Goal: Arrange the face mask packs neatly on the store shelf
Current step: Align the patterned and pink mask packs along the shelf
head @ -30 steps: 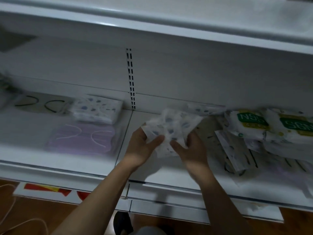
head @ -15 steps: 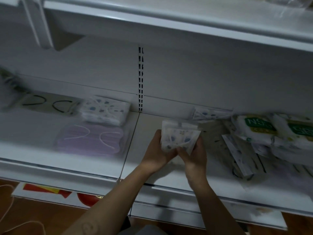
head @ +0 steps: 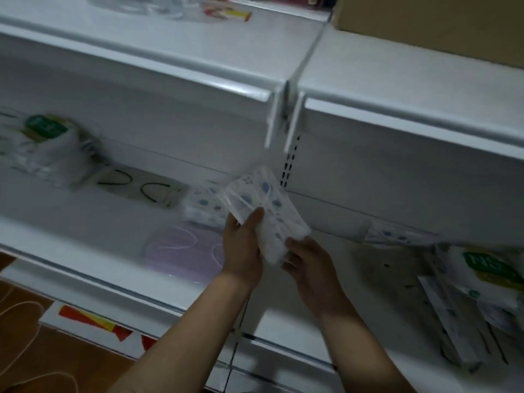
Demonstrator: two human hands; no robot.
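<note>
Bare shelf board (head: 73,222) is left open at the front left. The centre is blocked by a lilac pack (head: 181,251) and a patterned pack (head: 201,208) behind it; the right is crowded with heaped packs (head: 487,279). Headroom is capped by the upper shelf (head: 170,66).

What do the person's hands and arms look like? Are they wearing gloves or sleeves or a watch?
No gloves. The left hand and the right hand are bare, and I see no rings. The left arm and the right arm are bare too, right to the bottom of the picture: no sleeves, watch or bracelet show.
</note>
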